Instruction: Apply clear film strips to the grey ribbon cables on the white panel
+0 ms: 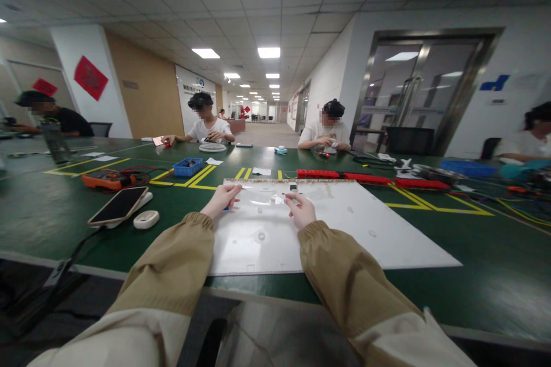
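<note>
A large white board lies flat on the green table in front of me. Over its far left part is my left hand, thumb and fingers closed in a pinch; what they hold is too small to make out. A bit of blue shows just under those fingers. My right hand is also closed, its fingertips pinching a small white piece above the board. Just beyond it, a small dark square item sits near the board's far edge. Small clear round bits dot the board's surface.
Left of the board are a phone, a white ring-shaped object, an orange multimeter and a blue bin. Red strips line up behind the board. Several people sit around the table.
</note>
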Motion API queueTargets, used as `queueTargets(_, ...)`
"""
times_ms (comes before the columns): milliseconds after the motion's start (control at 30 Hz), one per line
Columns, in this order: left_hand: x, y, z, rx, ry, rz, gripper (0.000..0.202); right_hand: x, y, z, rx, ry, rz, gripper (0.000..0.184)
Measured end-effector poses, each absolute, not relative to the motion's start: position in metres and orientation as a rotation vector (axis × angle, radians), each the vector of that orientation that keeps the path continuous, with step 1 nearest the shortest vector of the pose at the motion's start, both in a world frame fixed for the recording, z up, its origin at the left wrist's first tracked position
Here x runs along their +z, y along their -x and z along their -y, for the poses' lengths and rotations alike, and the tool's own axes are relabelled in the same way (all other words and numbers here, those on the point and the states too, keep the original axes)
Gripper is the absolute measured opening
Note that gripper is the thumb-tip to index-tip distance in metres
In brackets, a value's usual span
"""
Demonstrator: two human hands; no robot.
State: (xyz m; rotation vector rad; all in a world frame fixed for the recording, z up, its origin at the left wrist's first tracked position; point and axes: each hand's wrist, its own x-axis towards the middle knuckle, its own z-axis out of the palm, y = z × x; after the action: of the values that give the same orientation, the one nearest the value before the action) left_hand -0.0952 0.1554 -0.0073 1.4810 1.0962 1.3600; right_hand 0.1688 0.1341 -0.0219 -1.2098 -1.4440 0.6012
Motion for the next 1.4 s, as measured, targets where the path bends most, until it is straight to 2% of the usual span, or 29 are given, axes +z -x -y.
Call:
queueTargets(200, -0.0074, 0.0964, -0.1565, 1.354, -1.441, -1.073, 0.033, -0.0188, -0.1690, -0.1306, 0.573, 1.213, 1.433, 0.026)
queueTargets(400, -0.0098, 0.0922, -0.1559, 1.203, -1.292, -0.974, 0.036, -0.0168, -0.1724, -0.1317, 0.572, 1.239, 1.330, 0.026)
queueTargets(667, -0.0083, 0.0932, -0.1593, 1.101, -1.185, -0.848, 0.011, -0.0192, -0.1755, -0.1370, 0.575, 1.251, 1.271, 0.026)
queueTargets(1400, -0.0126, 0.0935, -0.1626, 1.221, -1.229, -0.954, 0.024, -0.0199, -0.1737, -0.1322, 0.448, 1.225, 1.358, 0.030)
